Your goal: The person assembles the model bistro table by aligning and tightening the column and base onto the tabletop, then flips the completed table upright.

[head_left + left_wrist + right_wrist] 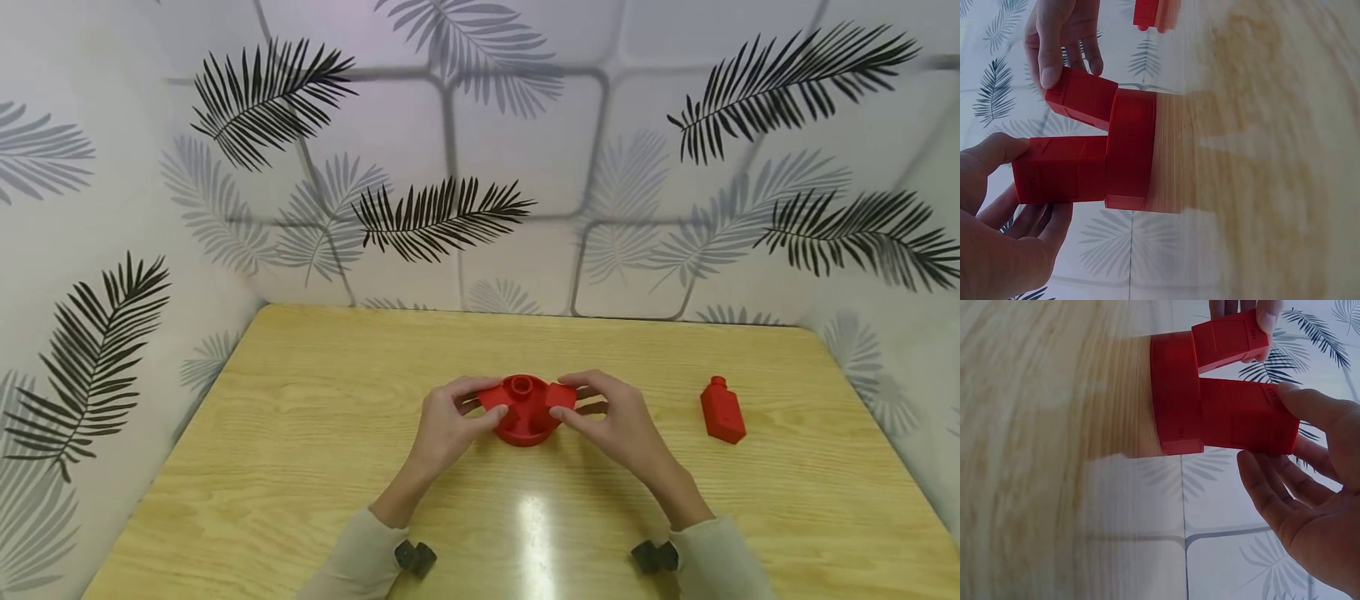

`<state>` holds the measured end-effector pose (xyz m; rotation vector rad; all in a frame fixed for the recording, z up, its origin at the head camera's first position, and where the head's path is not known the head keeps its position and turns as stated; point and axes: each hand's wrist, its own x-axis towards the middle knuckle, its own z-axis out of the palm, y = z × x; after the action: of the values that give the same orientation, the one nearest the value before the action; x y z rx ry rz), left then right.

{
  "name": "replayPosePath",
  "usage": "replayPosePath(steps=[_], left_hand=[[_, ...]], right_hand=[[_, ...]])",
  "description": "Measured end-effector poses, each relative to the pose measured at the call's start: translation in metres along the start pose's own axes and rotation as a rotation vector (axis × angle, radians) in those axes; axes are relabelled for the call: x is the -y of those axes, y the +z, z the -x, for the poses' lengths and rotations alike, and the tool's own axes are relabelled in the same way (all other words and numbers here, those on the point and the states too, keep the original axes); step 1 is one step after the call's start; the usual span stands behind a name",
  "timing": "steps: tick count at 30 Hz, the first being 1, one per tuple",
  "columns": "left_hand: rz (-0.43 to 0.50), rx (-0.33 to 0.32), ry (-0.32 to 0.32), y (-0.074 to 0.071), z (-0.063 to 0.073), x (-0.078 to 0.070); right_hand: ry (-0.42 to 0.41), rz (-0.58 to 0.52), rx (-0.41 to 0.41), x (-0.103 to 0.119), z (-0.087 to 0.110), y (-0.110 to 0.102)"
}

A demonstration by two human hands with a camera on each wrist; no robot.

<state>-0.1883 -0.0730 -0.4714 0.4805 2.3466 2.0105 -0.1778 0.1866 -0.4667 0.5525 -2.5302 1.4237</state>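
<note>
A round red holder (525, 437) with a raised ring (521, 384) at its far side stands on the table, between both hands. My left hand (450, 421) pinches a red block (1060, 169) between thumb and fingers. A second red block (1247, 415) is gripped by my right hand (618, 417). Both blocks rise from the holder with their flat ends up, tilted apart in the head view. Their lower ends are hidden by the holder's wall (1132, 150).
To the right, a red bottle-shaped piece (723, 411) with a short neck lies on the wooden table (300, 467). A pale wall covering with leaf prints (517, 275) rises behind the table and along its sides.
</note>
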Motion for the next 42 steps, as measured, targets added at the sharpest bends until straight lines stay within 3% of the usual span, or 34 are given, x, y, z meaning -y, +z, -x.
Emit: replayPosePath(steps=[5,21,35,42], left_hand=[[-0.006,0.002,0.004,0.001,-0.001,0.0],[-0.026,-0.026,0.026,-0.001,0.0,0.004],[-0.036,-0.022,0.03,0.0,-0.002,-0.001],[-0.041,-0.023,0.024,0.001,-0.001,-0.001]], right_hand=[[-0.052,0.018,-0.021,0.002,0.0,0.003],[-0.098,0.136,-0.12,0.006,0.001,0.013],[-0.13,0.236,-0.174,0.011,0.001,0.014],[-0.117,0.205,-0.164,0.011,0.003,0.016]])
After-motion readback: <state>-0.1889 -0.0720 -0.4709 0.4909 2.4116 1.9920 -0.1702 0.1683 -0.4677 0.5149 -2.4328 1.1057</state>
